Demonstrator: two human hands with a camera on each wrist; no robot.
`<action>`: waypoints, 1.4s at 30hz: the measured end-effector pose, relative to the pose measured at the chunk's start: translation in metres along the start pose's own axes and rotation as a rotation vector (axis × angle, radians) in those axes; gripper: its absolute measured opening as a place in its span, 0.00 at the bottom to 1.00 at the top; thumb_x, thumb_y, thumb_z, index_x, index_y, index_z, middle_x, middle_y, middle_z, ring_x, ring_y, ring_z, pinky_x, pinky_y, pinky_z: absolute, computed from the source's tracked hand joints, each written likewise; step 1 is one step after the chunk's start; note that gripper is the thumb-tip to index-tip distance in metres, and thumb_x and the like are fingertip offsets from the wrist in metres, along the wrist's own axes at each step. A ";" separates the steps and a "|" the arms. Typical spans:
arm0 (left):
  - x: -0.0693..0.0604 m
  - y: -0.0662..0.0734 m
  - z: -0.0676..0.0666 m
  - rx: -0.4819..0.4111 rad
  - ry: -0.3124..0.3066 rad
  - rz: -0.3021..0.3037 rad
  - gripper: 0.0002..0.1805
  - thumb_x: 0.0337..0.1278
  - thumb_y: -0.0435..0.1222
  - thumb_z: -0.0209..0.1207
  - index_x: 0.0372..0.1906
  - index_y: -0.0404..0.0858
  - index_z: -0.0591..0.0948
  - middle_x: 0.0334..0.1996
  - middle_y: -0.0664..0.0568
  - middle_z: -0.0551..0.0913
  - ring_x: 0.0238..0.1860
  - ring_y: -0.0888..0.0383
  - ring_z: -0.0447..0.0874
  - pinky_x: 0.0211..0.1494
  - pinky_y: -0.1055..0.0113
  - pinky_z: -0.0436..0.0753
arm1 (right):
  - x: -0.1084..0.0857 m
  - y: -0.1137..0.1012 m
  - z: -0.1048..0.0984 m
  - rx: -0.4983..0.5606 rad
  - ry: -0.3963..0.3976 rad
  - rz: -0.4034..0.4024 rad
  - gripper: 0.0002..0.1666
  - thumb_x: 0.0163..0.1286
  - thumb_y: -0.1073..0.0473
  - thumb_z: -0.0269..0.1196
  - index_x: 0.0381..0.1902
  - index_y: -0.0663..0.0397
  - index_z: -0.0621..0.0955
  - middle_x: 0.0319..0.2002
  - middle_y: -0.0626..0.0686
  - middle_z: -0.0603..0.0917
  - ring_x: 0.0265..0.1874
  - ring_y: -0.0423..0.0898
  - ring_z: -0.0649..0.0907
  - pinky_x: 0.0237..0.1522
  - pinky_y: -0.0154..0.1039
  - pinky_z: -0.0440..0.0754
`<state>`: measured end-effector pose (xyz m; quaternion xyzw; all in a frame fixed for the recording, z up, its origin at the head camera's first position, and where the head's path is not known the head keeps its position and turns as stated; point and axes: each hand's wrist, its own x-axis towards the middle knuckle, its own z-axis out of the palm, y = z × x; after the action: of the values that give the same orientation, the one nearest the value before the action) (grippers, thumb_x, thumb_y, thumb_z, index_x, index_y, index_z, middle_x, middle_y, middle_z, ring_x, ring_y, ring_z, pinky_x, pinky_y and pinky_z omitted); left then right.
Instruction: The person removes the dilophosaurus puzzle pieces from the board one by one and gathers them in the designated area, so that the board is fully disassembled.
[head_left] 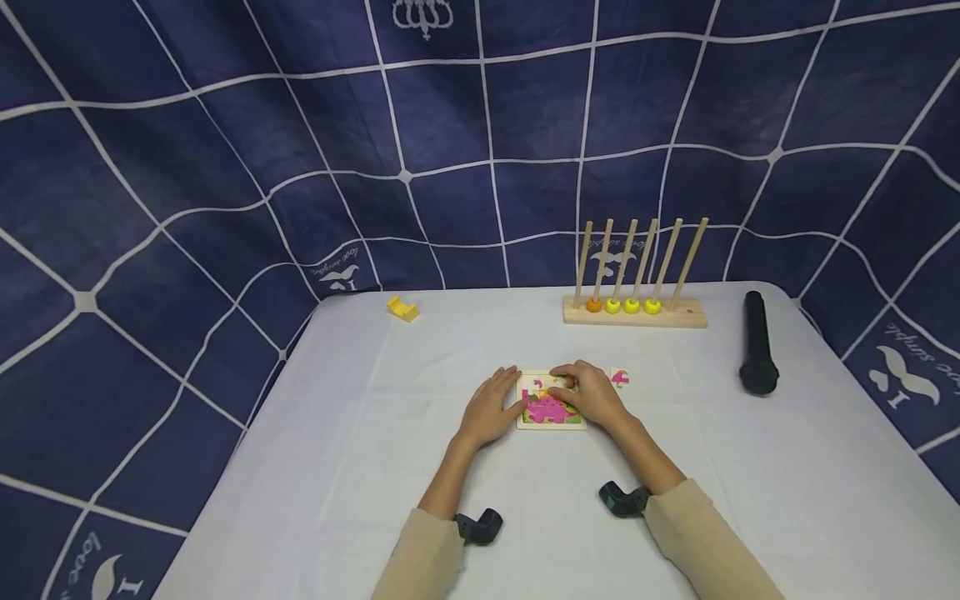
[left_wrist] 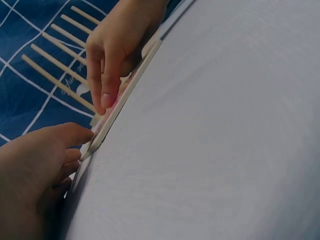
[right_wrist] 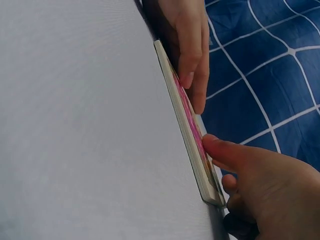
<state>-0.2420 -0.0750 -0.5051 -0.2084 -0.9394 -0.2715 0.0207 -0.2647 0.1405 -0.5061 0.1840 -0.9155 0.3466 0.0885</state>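
Observation:
A small square jigsaw puzzle (head_left: 551,414) in a pale wooden tray lies flat on the white table, with a pink figure on its pieces. My left hand (head_left: 489,407) rests along the tray's left edge, fingers mostly extended and thumb on the rim. At the upper right of the puzzle, my right hand (head_left: 590,394) has its thumb and bent fingers about a puzzle piece (head_left: 558,381), mostly covered by the hand. Just beyond the right hand lies a loose pink-and-white puzzle piece (head_left: 619,377). Both wrist views show the tray (right_wrist: 187,131) edge-on, with thumbs touching its top.
A wooden peg stand (head_left: 635,315) with several upright rods and orange and yellow beads stands at the back right. A black microphone-like object (head_left: 759,346) lies near the right edge. A small yellow block (head_left: 402,309) sits at the back left. Blue gridded cloth hangs behind.

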 end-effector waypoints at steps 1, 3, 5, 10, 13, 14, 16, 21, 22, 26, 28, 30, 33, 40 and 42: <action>0.002 0.000 0.002 0.006 0.028 0.000 0.32 0.62 0.51 0.50 0.66 0.38 0.66 0.66 0.49 0.63 0.69 0.53 0.53 0.69 0.59 0.53 | 0.001 0.001 0.000 -0.001 0.002 -0.004 0.19 0.54 0.52 0.70 0.42 0.55 0.84 0.21 0.45 0.71 0.21 0.41 0.68 0.23 0.36 0.67; 0.005 0.001 0.004 0.011 0.045 -0.015 0.34 0.61 0.53 0.50 0.66 0.38 0.65 0.66 0.49 0.64 0.69 0.54 0.53 0.69 0.59 0.52 | 0.002 0.003 -0.001 -0.003 0.004 -0.015 0.19 0.55 0.52 0.70 0.42 0.56 0.84 0.20 0.45 0.71 0.20 0.41 0.68 0.23 0.35 0.67; 0.008 0.004 0.007 0.041 0.052 -0.033 0.36 0.61 0.55 0.49 0.67 0.38 0.64 0.67 0.49 0.63 0.69 0.53 0.53 0.69 0.59 0.52 | 0.002 0.004 -0.003 0.006 0.002 -0.020 0.18 0.55 0.53 0.69 0.42 0.56 0.84 0.20 0.45 0.71 0.20 0.40 0.68 0.23 0.35 0.67; 0.013 0.010 0.012 0.149 0.044 -0.085 0.40 0.58 0.59 0.47 0.69 0.39 0.62 0.68 0.50 0.60 0.69 0.53 0.52 0.69 0.56 0.52 | 0.001 0.005 -0.005 0.027 -0.021 -0.025 0.17 0.57 0.54 0.68 0.43 0.56 0.84 0.19 0.45 0.70 0.20 0.41 0.68 0.22 0.34 0.67; 0.013 0.011 0.016 0.217 0.055 -0.098 0.41 0.56 0.61 0.47 0.69 0.40 0.61 0.68 0.50 0.60 0.69 0.53 0.52 0.69 0.56 0.53 | 0.001 0.005 -0.005 0.034 -0.031 -0.024 0.17 0.57 0.54 0.68 0.42 0.56 0.84 0.19 0.45 0.71 0.20 0.41 0.69 0.22 0.34 0.68; 0.012 0.012 0.017 0.231 0.062 -0.097 0.42 0.56 0.62 0.47 0.69 0.40 0.61 0.68 0.50 0.60 0.69 0.53 0.52 0.69 0.56 0.53 | 0.002 0.006 -0.004 0.034 -0.032 -0.024 0.16 0.57 0.54 0.67 0.42 0.56 0.84 0.19 0.44 0.71 0.20 0.40 0.69 0.22 0.34 0.68; 0.012 0.013 0.018 0.250 0.071 -0.097 0.42 0.55 0.62 0.47 0.69 0.40 0.61 0.68 0.50 0.60 0.69 0.53 0.52 0.69 0.56 0.53 | 0.002 0.006 -0.004 0.038 -0.030 -0.022 0.16 0.58 0.54 0.67 0.41 0.56 0.85 0.19 0.44 0.71 0.20 0.40 0.69 0.21 0.34 0.68; 0.010 0.014 0.019 0.270 0.072 -0.102 0.42 0.55 0.63 0.46 0.69 0.41 0.61 0.69 0.50 0.59 0.69 0.53 0.51 0.69 0.56 0.52 | 0.001 0.006 -0.005 0.049 -0.031 -0.038 0.15 0.58 0.54 0.67 0.40 0.55 0.85 0.18 0.43 0.71 0.20 0.40 0.70 0.21 0.33 0.69; 0.010 0.014 0.019 0.274 0.069 -0.104 0.42 0.55 0.63 0.45 0.69 0.41 0.61 0.69 0.50 0.59 0.70 0.53 0.51 0.69 0.56 0.52 | 0.001 0.006 -0.005 0.051 -0.033 -0.042 0.15 0.58 0.54 0.67 0.40 0.55 0.85 0.18 0.43 0.71 0.19 0.40 0.70 0.21 0.33 0.69; 0.009 0.014 0.018 0.282 0.066 -0.102 0.42 0.56 0.63 0.44 0.69 0.41 0.60 0.69 0.51 0.58 0.70 0.53 0.50 0.69 0.56 0.51 | 0.002 0.005 -0.006 0.046 -0.049 -0.047 0.14 0.58 0.54 0.67 0.41 0.55 0.85 0.18 0.43 0.72 0.20 0.40 0.70 0.21 0.33 0.69; 0.009 0.015 0.018 0.284 0.064 -0.100 0.42 0.56 0.63 0.44 0.70 0.41 0.60 0.69 0.51 0.58 0.70 0.54 0.50 0.69 0.57 0.51 | 0.003 0.005 -0.007 0.047 -0.057 -0.044 0.15 0.58 0.55 0.67 0.41 0.54 0.85 0.18 0.43 0.72 0.20 0.40 0.70 0.22 0.33 0.69; 0.009 0.015 0.017 0.287 0.062 -0.098 0.42 0.56 0.63 0.44 0.70 0.41 0.60 0.69 0.51 0.58 0.70 0.54 0.50 0.69 0.57 0.51 | 0.003 0.005 -0.008 0.051 -0.062 -0.041 0.15 0.57 0.55 0.68 0.42 0.54 0.84 0.18 0.43 0.72 0.20 0.40 0.70 0.22 0.34 0.69; 0.009 0.014 0.017 0.289 0.064 -0.094 0.42 0.56 0.63 0.43 0.70 0.41 0.60 0.69 0.51 0.58 0.70 0.54 0.50 0.69 0.57 0.51 | 0.004 0.004 -0.008 0.062 -0.064 -0.035 0.15 0.56 0.55 0.68 0.41 0.54 0.84 0.18 0.44 0.71 0.19 0.40 0.69 0.22 0.34 0.68; 0.009 0.013 0.019 0.290 0.065 -0.092 0.43 0.55 0.64 0.44 0.70 0.41 0.60 0.69 0.51 0.58 0.70 0.54 0.50 0.69 0.56 0.51 | 0.004 0.005 -0.005 0.084 -0.034 -0.021 0.16 0.55 0.55 0.69 0.41 0.53 0.83 0.19 0.44 0.72 0.19 0.40 0.68 0.21 0.34 0.66; 0.009 0.013 0.019 0.289 0.064 -0.092 0.43 0.55 0.64 0.44 0.70 0.42 0.60 0.69 0.51 0.58 0.70 0.54 0.50 0.69 0.57 0.50 | 0.003 0.005 -0.004 0.084 -0.009 -0.029 0.16 0.54 0.56 0.70 0.41 0.52 0.82 0.21 0.45 0.72 0.19 0.41 0.68 0.21 0.34 0.66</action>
<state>-0.2438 -0.0521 -0.5135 -0.1515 -0.9760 -0.1408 0.0678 -0.2693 0.1461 -0.5054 0.2025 -0.8978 0.3825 0.0815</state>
